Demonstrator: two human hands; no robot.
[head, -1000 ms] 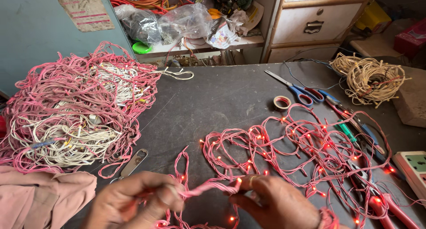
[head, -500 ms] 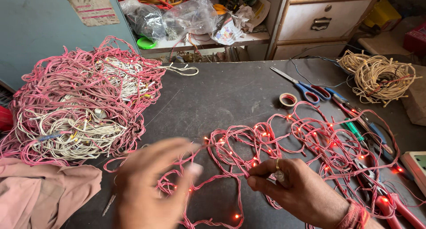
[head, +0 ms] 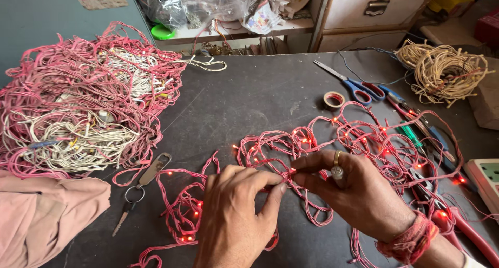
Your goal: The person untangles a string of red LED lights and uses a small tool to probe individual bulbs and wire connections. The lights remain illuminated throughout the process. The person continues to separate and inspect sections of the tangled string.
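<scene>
Now meeting at the table's near edge after being apart half a second ago: left hand (head: 234, 216) and right hand (head: 358, 195) both pinching one strand of the lit wire (head: 291, 170) between fingertips, likely working a single bulb. Sprawling right beyond the knuckles. Farther off, lying idle: keys (head: 148, 177), tape (head: 333, 100), scissors (head: 353, 85), wire heap (head: 83, 101).

Electrical workshop: wire heaps (head: 83, 99), scissors (head: 353, 83), cluttered shelf (head: 234, 31).

Hands pinching a lit string of red lights

The left hand (head: 234, 216) and right hand (head: 358, 195) pinch the pink-wired light string (head: 312, 143) together at six o'clock; scissors (head: 353, 83) lie at two o'clock, a wire heap (head: 83, 101) at ten.
</scene>
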